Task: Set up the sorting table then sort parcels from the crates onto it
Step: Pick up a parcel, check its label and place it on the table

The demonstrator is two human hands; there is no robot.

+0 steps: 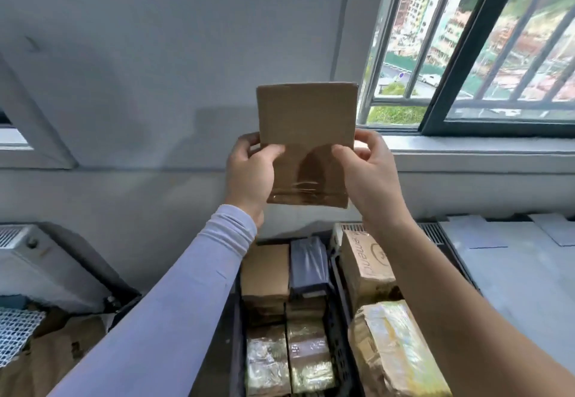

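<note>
You are holding a flat cardboard parcel (306, 144) upright above the dark crate (337, 309), left hand (250, 172) and right hand (365, 172) each gripping an edge; sorting step, apparently inspecting before carrying it to the table.

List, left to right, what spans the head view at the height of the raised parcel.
Small window frame → left hand → flat cardboard parcel → right hand → barred window.
</note>
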